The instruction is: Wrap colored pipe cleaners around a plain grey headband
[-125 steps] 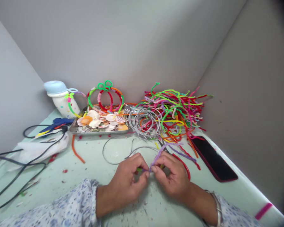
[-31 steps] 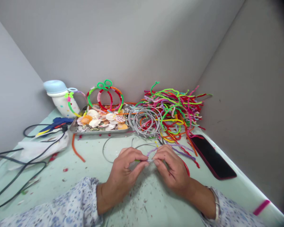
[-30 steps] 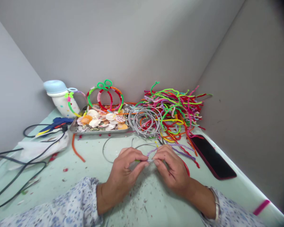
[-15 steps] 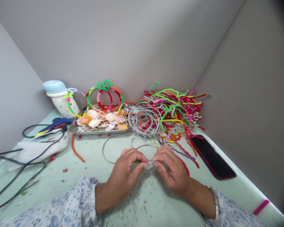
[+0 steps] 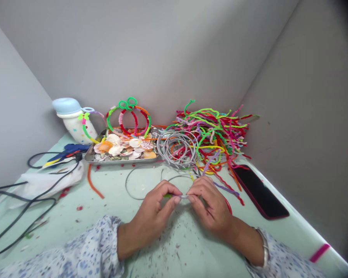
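Head | both hands (image 5: 155, 210) (image 5: 211, 204): pinching thin pale strand (image 5: 184, 196) | bottle (image 5: 74, 125): small coloured motifs

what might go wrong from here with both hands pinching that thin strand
The left hand and right hand grip the thin pale strand only at the fingertips, so it could slip. The curved red handle, partly hidden by the right hand, might get bumped. The loose gray wire loop lies just beyond the left hand and could catch on it.
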`<state>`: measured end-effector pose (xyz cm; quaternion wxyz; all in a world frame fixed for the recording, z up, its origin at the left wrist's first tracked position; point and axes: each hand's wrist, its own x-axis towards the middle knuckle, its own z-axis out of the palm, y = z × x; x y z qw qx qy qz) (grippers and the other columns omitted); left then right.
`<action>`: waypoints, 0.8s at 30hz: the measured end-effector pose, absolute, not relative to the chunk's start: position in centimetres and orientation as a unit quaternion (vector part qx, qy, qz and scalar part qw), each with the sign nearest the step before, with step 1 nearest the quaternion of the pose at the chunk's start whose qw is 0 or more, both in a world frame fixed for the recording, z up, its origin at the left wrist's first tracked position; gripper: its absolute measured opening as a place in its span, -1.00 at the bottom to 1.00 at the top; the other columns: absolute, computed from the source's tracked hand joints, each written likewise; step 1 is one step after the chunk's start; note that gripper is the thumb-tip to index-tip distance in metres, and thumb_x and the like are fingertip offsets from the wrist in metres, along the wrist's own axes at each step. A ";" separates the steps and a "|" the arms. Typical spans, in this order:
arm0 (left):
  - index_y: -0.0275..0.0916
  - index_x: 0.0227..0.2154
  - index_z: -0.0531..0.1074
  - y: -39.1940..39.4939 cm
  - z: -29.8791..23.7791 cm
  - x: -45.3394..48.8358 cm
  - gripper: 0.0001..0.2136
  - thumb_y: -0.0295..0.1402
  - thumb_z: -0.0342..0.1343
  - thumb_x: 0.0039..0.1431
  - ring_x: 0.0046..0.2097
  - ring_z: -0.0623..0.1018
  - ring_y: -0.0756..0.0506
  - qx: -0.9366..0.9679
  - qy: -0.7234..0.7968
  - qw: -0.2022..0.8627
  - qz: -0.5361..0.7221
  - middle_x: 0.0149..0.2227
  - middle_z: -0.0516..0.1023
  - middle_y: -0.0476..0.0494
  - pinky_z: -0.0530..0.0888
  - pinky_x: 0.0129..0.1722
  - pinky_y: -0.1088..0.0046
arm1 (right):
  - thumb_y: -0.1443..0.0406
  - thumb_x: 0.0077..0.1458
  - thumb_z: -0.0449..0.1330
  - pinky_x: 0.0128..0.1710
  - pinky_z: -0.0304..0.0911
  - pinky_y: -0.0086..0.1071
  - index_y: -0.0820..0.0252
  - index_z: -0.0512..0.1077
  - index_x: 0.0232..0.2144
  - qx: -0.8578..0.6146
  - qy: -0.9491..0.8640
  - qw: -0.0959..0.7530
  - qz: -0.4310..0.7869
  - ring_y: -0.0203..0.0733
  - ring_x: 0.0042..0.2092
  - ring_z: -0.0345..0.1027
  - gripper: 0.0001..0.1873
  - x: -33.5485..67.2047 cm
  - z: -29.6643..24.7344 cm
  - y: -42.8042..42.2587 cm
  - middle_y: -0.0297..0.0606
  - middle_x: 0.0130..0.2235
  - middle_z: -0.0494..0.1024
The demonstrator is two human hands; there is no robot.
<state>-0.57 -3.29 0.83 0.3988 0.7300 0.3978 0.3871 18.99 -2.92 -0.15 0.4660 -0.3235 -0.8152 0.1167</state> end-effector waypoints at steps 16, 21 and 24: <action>-0.24 -0.33 0.38 -3.1 0.7 -0.4 -0.81 -0.29 -0.06 0.34 -0.28 0.40 -0.06 0.727 0.396 0.435 0.355 -0.36 0.41 -0.04 0.32 -0.24 0.42 | 0.46 0.15 0.10 -0.22 0.17 -0.14 0.18 0.39 -0.31 -0.316 -0.818 0.469 0.105 -0.10 -0.27 0.31 -0.88 18.8 0.2 -2.9 -0.23 -0.39 0.44; -0.24 -0.31 0.37 -3.0 0.8 -0.5 -0.84 -0.31 -0.05 0.33 -0.26 0.39 -0.06 0.712 0.395 0.462 0.350 -0.34 0.42 -0.03 0.32 -0.23 0.43 | 0.45 0.14 0.12 -0.20 0.17 -0.12 0.17 0.39 -0.29 -0.327 -0.813 0.473 0.094 -0.10 -0.26 0.32 -0.88 18.8 0.1 -2.7 -0.24 -0.37 0.45; -0.23 -0.25 0.39 -3.0 0.7 -0.6 -0.85 -0.30 -0.03 0.33 -0.22 0.40 -0.06 0.712 0.397 0.460 0.353 -0.29 0.44 -0.04 0.32 -0.19 0.43 | 0.45 0.15 0.11 -0.20 0.16 -0.12 0.16 0.39 -0.31 -0.334 -0.813 0.468 0.095 -0.10 -0.26 0.32 -0.88 18.8 0.0 -2.7 -0.24 -0.38 0.45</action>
